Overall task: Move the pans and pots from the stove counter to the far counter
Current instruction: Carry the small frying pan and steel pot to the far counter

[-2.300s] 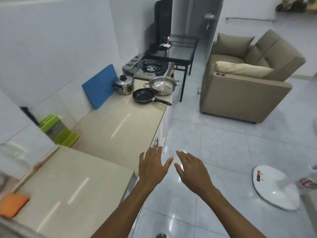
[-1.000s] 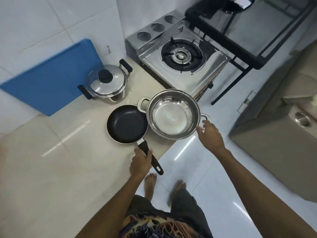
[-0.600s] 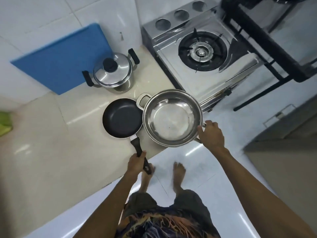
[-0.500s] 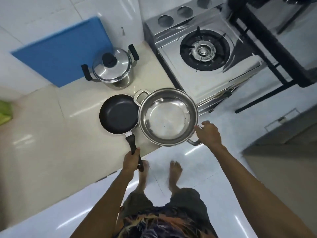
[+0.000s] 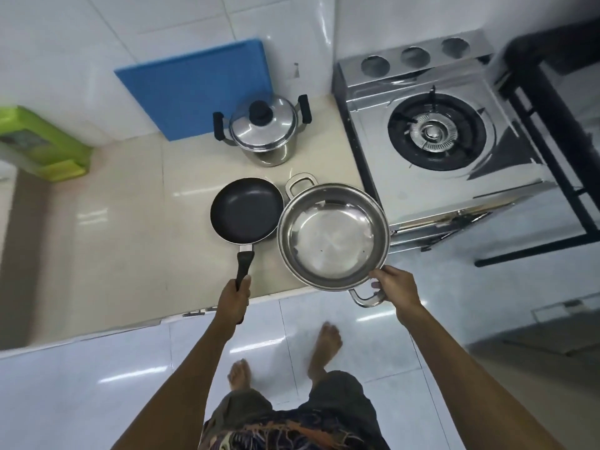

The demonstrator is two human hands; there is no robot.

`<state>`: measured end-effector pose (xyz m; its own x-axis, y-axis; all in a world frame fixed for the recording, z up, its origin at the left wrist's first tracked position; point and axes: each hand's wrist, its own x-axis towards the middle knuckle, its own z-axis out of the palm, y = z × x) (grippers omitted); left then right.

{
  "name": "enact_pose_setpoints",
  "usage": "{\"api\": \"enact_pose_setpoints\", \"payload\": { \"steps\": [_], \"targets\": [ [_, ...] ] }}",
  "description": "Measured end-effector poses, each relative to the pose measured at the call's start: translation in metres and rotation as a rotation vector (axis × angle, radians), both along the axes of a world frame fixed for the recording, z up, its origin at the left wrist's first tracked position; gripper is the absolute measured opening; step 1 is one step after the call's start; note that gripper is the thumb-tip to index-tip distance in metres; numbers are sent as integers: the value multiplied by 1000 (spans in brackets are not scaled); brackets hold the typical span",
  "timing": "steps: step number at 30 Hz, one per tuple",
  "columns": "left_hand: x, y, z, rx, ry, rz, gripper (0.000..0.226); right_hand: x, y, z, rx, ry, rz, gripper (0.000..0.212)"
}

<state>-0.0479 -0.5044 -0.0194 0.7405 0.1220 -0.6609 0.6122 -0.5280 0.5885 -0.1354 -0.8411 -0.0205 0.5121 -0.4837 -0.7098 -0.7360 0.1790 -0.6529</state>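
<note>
Hands held one pan each, so I could carry both together. My left hand (image 5: 234,295) gripped the black frying pan (image 5: 246,213) by its long handle; my right hand (image 5: 394,289) pinched the shiny steel pot (image 5: 332,238)'s loop handle, maybe lifted past the smooth counter (image 5: 130,222). The lidded pot (image 5: 263,133) waited behind.

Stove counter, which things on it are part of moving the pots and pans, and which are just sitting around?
Part of the job:
- black frying pan, handle in the left hand
- steel two-handled pan, held by the right hand
- lidded steel pot, untouched

Just there:
- blue cutting board
- gas stove
- green container
</note>
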Motion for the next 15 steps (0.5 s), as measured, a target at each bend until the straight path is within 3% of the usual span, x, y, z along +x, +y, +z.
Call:
{"api": "enact_pose_setpoints", "payload": {
  "steps": [8, 15],
  "targets": [
    [-35, 54, 14, 108, -185, 9, 45, 1, 48, 2, 44, -82, -230, 12],
    [-46, 132, 22, 50, -268, 178, 47, 10, 124, 29, 63, -125, -147, 16]
  ]
}}
